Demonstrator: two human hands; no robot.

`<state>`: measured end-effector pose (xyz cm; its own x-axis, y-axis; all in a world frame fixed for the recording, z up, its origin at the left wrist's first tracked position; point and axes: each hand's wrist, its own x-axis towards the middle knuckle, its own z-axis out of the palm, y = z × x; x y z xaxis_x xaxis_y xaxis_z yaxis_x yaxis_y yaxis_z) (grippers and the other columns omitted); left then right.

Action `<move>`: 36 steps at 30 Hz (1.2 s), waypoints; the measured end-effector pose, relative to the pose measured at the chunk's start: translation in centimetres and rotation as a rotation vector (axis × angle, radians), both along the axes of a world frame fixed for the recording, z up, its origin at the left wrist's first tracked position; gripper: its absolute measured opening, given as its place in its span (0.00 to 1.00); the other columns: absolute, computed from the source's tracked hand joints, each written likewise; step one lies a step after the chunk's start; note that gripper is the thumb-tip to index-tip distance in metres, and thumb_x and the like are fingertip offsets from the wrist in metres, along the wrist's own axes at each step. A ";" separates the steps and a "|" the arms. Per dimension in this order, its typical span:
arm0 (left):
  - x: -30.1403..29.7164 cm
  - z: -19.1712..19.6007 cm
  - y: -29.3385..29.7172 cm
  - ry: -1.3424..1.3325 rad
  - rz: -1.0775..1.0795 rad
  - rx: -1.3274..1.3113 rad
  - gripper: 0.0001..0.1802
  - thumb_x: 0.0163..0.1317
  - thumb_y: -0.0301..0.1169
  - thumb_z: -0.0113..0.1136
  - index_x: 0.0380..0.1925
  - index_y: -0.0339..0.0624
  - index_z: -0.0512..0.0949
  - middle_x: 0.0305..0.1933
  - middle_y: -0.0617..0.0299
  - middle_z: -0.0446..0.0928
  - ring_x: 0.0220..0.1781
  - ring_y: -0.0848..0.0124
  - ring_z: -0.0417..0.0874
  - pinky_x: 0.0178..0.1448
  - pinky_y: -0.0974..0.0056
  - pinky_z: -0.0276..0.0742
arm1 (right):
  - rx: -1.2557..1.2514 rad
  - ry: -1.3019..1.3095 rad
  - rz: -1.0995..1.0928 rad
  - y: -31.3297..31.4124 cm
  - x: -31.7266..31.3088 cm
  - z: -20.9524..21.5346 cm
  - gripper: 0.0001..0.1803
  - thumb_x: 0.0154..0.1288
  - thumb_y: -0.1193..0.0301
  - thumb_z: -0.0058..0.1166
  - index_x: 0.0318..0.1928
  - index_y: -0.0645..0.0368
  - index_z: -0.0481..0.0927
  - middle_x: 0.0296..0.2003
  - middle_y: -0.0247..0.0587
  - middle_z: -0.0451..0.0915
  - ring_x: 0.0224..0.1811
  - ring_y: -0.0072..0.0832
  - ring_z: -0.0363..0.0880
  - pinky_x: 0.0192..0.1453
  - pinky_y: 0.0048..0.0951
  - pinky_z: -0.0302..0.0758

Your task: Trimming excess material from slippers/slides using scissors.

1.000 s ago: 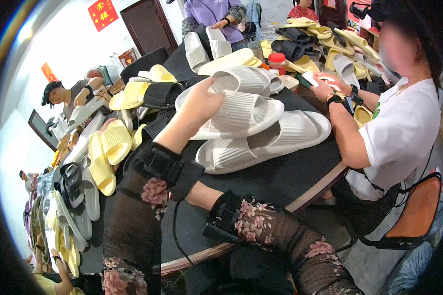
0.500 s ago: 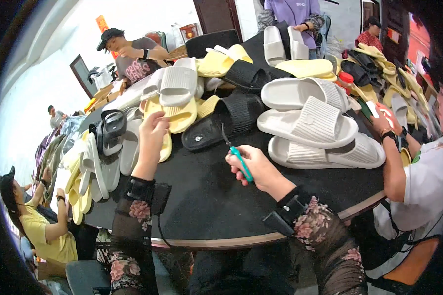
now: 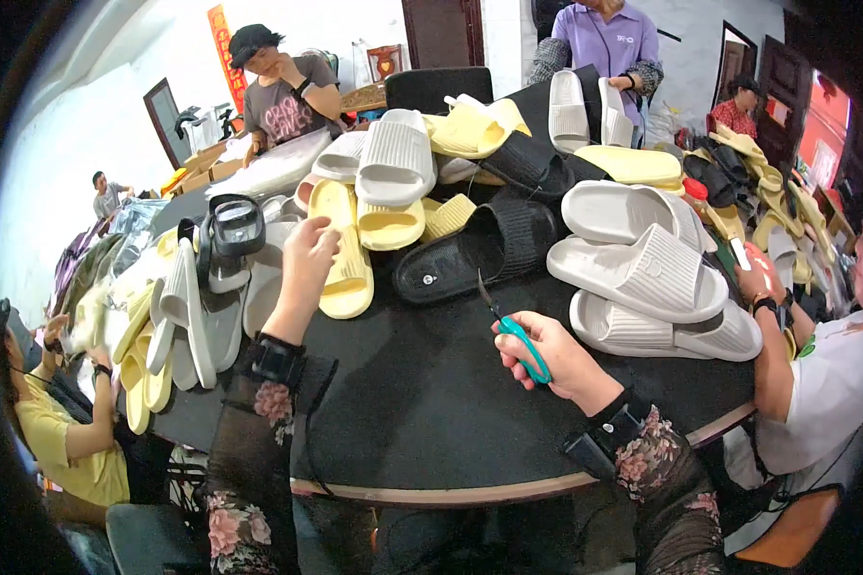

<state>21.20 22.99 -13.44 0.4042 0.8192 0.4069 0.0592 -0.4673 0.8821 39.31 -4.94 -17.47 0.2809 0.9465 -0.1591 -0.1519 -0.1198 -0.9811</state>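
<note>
My left hand (image 3: 307, 259) reaches to the far left of the round black desk (image 3: 431, 402); its fingers (image 3: 324, 241) curl together onto the near end of a pale yellow slipper (image 3: 340, 251), which lies flat among the heap. My right hand (image 3: 551, 353) rests over the desk's near middle, fingers clamped on the teal handle of small scissors (image 3: 514, 332); the dark blades point up and to the far left, their tips just short of a black slipper (image 3: 479, 251). This black slipper lies sole-side up, right of the yellow one and touching it. Behind them sits a grey ribbed slipper (image 3: 393, 158) atop more yellow pairs. To the right, a stack of white ribbed slippers (image 3: 647, 268) lies on the desk, well apart from my scissors hand. At the left edge, a row of grey and yellow slippers (image 3: 177, 316) stands on edge. A co-worker in a white shirt (image 3: 825, 402) sits at the right, one arm on the desk beside the white stack. Another person in a yellow shirt (image 3: 62, 441) sits at the near left. Both my forearms wear dark floral sleeves with black wrist straps.
</note>
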 end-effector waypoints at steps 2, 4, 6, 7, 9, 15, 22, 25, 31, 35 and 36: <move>2.2 0.1 0.1 0.002 -0.039 -0.020 0.17 0.62 0.30 0.52 0.48 0.30 0.71 0.36 0.57 0.78 0.33 0.75 0.77 0.34 0.73 0.73 | -0.010 -0.021 0.004 0.0 0.1 0.0 0.19 0.62 0.62 0.57 0.47 0.60 0.72 0.23 0.29 0.73 0.18 0.12 0.70 0.17 0.14 0.68; 3.8 0.5 0.5 0.007 -0.092 -0.154 0.21 0.63 0.35 0.53 0.49 0.30 0.70 0.35 0.55 0.78 0.31 0.73 0.78 0.31 0.71 0.74 | -0.015 -0.011 0.005 0.1 -0.2 0.3 0.19 0.62 0.63 0.57 0.48 0.61 0.72 0.23 0.29 0.73 0.18 0.12 0.70 0.17 0.14 0.68; 5.0 0.8 0.5 -0.005 -0.090 -0.180 0.22 0.63 0.38 0.53 0.49 0.30 0.70 0.34 0.55 0.77 0.30 0.72 0.78 0.29 0.71 0.74 | -0.015 -0.011 0.010 0.1 -0.3 0.2 0.19 0.62 0.63 0.57 0.48 0.61 0.72 0.23 0.29 0.73 0.18 0.12 0.70 0.17 0.14 0.68; 5.5 1.1 0.6 -0.011 -0.089 -0.204 0.23 0.63 0.40 0.54 0.48 0.30 0.70 0.33 0.55 0.77 0.29 0.71 0.78 0.27 0.70 0.74 | -0.013 -0.006 0.015 0.1 -0.4 0.2 0.19 0.62 0.64 0.57 0.48 0.61 0.72 0.23 0.29 0.73 0.18 0.12 0.70 0.17 0.14 0.68; 6.3 0.8 2.3 -0.028 -0.116 -0.238 0.22 0.64 0.41 0.54 0.45 0.32 0.71 0.32 0.55 0.77 0.27 0.70 0.79 0.24 0.70 0.74 | -0.016 0.003 0.013 0.1 -0.5 0.3 0.19 0.62 0.64 0.57 0.48 0.61 0.72 0.23 0.29 0.73 0.18 0.12 0.70 0.17 0.14 0.68; 7.5 1.2 3.1 -0.062 -0.115 -0.364 0.14 0.60 0.32 0.51 0.39 0.31 0.73 0.28 0.55 0.77 0.20 0.71 0.78 0.18 0.70 0.71 | -0.042 -0.001 0.041 -0.1 -0.5 0.4 0.22 0.60 0.62 0.60 0.48 0.61 0.71 0.25 0.29 0.73 0.19 0.12 0.70 0.17 0.15 0.67; 3.1 2.5 1.9 -0.286 -0.143 -0.417 0.06 0.56 0.27 0.51 0.29 0.35 0.72 0.23 0.60 0.73 0.17 0.73 0.74 0.21 0.70 0.70 | 0.189 0.096 -0.139 -0.1 -0.5 0.4 0.19 0.62 0.66 0.56 0.49 0.62 0.69 0.26 0.33 0.73 0.20 0.15 0.71 0.19 0.16 0.68; 0.6 2.9 -0.2 -0.289 -0.241 -0.343 0.05 0.57 0.26 0.50 0.29 0.35 0.72 0.22 0.61 0.71 0.16 0.73 0.71 0.20 0.69 0.68 | 0.303 0.140 -0.244 -0.4 -0.6 0.9 0.20 0.62 0.63 0.57 0.49 0.62 0.69 0.24 0.32 0.72 0.19 0.15 0.70 0.18 0.17 0.68; -5.5 3.1 -5.7 -0.272 -0.255 -0.355 0.16 0.55 0.23 0.47 0.43 0.25 0.74 0.28 0.58 0.75 0.18 0.75 0.72 0.20 0.70 0.68 | 0.371 0.174 -0.328 -0.4 -0.9 1.2 0.19 0.62 0.67 0.55 0.49 0.62 0.68 0.26 0.35 0.72 0.20 0.18 0.70 0.18 0.19 0.68; -9.0 2.9 -10.2 -0.131 -0.249 -0.413 0.21 0.53 0.22 0.47 0.48 0.23 0.72 0.31 0.55 0.78 0.19 0.74 0.74 0.18 0.72 0.71 | 0.434 0.187 -0.400 -0.4 -0.7 1.4 0.19 0.61 0.66 0.55 0.49 0.62 0.69 0.25 0.36 0.71 0.19 0.20 0.69 0.18 0.21 0.66; -9.4 2.3 -11.3 -0.138 -0.254 -0.466 0.21 0.52 0.21 0.47 0.48 0.23 0.72 0.32 0.54 0.78 0.18 0.74 0.74 0.19 0.71 0.72 | 0.437 0.175 -0.426 -0.4 -0.7 1.4 0.19 0.61 0.66 0.55 0.48 0.62 0.69 0.25 0.36 0.71 0.19 0.20 0.69 0.17 0.21 0.66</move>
<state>11.77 11.71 -11.10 0.5808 0.8093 0.0879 -0.1358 -0.0102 0.9907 38.57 -5.34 -16.09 0.6522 0.7452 0.1388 -0.2602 0.3921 -0.8824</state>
